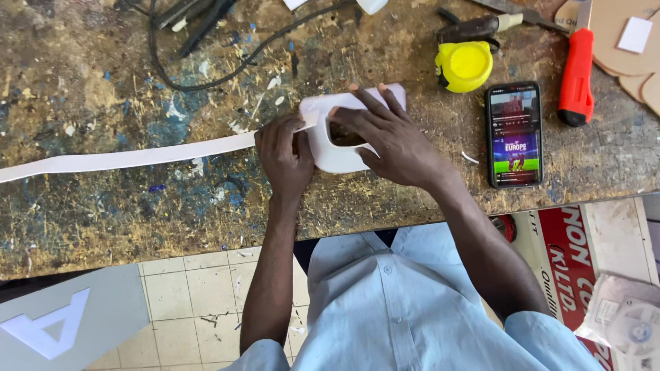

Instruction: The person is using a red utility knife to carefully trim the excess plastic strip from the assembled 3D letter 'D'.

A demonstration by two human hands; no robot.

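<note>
A white letter-shaped piece [344,156] lies on the paint-stained workbench [103,206]. My right hand [388,137] presses flat on top of it, fingers spread. My left hand [285,152] pinches a long white strip [130,158] against the left side of the piece. The strip runs away to the left across the bench to the frame's edge.
A yellow tape measure [464,66], a smartphone [514,134] with a lit screen and an orange utility knife [576,75] lie to the right. Black cables [206,79] curl at the back. Cardboard shapes [629,34] sit at the far right. A grey panel with a white letter [65,323] rests on the tiled floor.
</note>
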